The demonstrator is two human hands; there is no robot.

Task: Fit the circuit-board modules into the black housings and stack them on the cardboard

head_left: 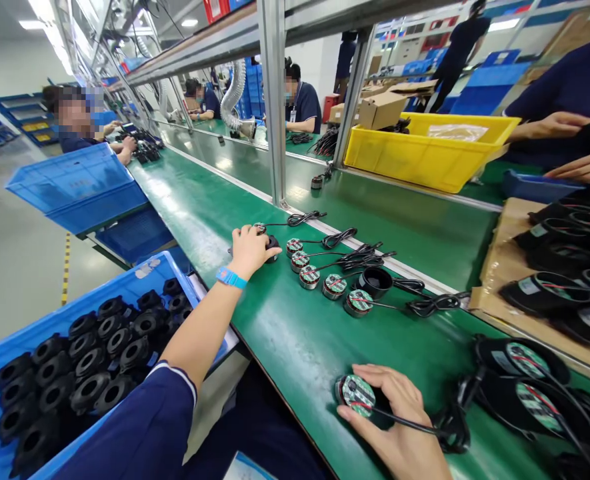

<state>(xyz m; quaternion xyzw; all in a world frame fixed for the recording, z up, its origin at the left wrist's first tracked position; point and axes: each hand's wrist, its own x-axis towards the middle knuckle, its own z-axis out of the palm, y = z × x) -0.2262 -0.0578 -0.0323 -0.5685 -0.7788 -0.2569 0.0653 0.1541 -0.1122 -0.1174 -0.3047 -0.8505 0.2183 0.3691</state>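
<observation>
My left hand (249, 250) reaches out over the bench, its fingers curled down over a black plastic part (273, 249) that is mostly hidden under the palm. Between the thumb and fingers of my right hand (399, 420) is a small round motor (355, 395) with a green circuit board on top. A black cable runs from it across the palm to a tied bundle (455, 427). Several like motors (359, 302) stand in a row between my hands, with coiled cables (432, 303) behind them. Among them sits a black cup-shaped housing (375, 283).
At left, a blue bin (167, 267) holds several black ring-shaped housings (92, 357). Housings with boards (529, 400) lie at right, beside a cardboard tray (489, 293) of more. A metal post (273, 107) and yellow crate (405, 160) stand beyond. Co-workers sit around the line.
</observation>
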